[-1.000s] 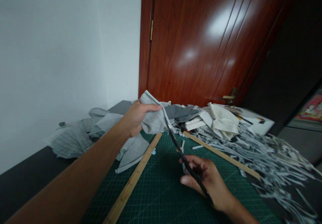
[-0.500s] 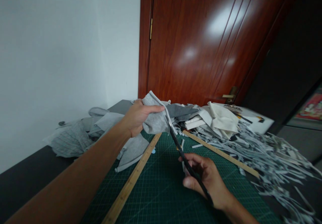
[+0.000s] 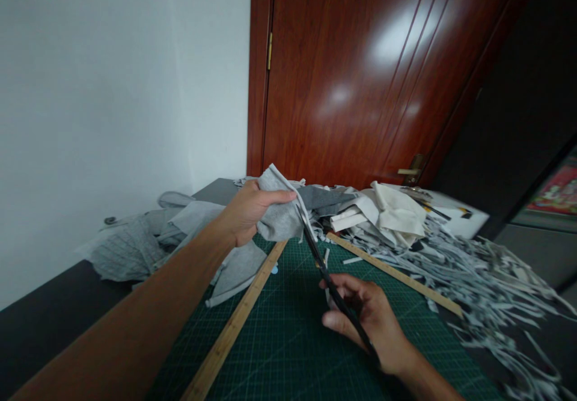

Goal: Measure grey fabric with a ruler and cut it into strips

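Observation:
My left hand (image 3: 247,209) grips a piece of grey cloth (image 3: 282,214) and holds it up above the green cutting mat (image 3: 288,341). My right hand (image 3: 367,320) holds black scissors (image 3: 325,275). Their blades reach up into the right edge of the grey cloth, beside a thin pale strip that hangs from it. The rest of the grey cloth droops down onto the mat below my left hand.
Two wooden rulers lie on the mat, one on the left (image 3: 234,326), one at the far right (image 3: 396,275). A heap of cut grey strips (image 3: 487,287) covers the right side. Cream and grey fabric pieces (image 3: 396,211) pile at the back, before a dark red door (image 3: 360,70).
The left hand and the cloth have lifted very slightly. The scissors stay in the cloth's edge, with the right hand nearly still.

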The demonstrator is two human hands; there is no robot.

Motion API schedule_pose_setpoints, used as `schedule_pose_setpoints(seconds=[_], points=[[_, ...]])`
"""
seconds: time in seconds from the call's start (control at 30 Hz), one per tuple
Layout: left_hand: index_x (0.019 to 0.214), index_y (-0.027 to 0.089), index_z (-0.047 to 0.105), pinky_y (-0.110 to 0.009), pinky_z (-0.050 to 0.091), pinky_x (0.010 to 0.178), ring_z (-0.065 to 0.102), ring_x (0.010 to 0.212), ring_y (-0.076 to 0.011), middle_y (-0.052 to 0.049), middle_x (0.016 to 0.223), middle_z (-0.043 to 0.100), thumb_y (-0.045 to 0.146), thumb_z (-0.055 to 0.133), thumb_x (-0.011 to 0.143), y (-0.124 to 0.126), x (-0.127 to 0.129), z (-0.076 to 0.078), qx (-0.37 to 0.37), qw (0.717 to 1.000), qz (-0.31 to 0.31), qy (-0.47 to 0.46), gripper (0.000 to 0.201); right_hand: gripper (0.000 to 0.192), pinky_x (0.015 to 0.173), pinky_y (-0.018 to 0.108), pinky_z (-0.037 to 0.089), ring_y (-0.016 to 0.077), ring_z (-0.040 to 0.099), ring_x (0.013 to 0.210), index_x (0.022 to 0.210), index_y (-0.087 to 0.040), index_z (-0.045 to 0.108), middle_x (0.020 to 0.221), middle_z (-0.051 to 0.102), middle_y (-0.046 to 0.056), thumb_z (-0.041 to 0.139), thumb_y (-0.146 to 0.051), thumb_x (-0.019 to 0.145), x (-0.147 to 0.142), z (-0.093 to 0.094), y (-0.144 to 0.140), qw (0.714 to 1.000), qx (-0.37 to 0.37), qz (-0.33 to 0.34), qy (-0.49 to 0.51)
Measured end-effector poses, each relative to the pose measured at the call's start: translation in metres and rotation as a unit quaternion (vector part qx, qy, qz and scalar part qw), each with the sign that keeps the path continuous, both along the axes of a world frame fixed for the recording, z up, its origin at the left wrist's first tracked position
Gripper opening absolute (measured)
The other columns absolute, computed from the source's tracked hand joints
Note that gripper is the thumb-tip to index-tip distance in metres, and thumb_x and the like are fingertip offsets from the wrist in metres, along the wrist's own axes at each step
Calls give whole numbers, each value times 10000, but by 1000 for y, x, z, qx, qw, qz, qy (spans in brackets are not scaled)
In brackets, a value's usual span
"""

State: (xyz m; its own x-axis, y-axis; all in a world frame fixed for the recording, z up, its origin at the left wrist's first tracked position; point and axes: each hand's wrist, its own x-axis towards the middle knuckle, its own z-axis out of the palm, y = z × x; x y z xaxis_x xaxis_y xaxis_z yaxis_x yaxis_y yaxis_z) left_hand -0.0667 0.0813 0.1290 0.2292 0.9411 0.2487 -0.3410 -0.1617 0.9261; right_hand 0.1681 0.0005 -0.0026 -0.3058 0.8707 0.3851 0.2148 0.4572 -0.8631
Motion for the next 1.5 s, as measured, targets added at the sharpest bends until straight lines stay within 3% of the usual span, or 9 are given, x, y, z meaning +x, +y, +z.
schedule_pose_setpoints(seconds=[0.33,0.5,0.63,1.13,1.5], points=[[801,99,800,-352,633,730,775,706,-250,-122,796,807,134,854,674,2,-4,5,-24,999,-10,-42,142,449,514,255,304,118,389,547,1022,-195,774,617,478,-68,898,-553,782,-2,-1,0,1000,-17,-6,-4],[838,102,798,-357,637,730,776,704,-254,-116,797,809,140,917,636,0,-2,4,-18,999,-20,-31,237,489,521,255,355,129,453,545,1071,-182,760,622,533,-52,887,-558,785,-1,-1,0,1000,17,-9,20],[833,106,801,-356,632,724,770,706,-248,-108,781,802,129,891,673,-1,0,2,-7,1000,-24,-9,185,508,534,263,398,145,511,555,1103,-188,753,636,583,-35,901,-542,771,0,-2,1,999,43,-9,31],[827,103,806,-362,642,710,771,713,-247,-120,806,807,158,901,688,1,1,-2,-13,999,-32,9,177,375,553,274,354,139,460,577,1000,-181,750,639,539,-47,873,-486,819,0,-3,0,1000,5,3,19],[819,99,808,-346,633,698,750,697,-229,-110,780,797,151,863,720,-3,1,0,-10,999,-45,20,125,421,547,266,309,125,420,574,1024,-173,759,638,514,-59,913,-485,788,1,-3,0,1000,-14,-4,12]])
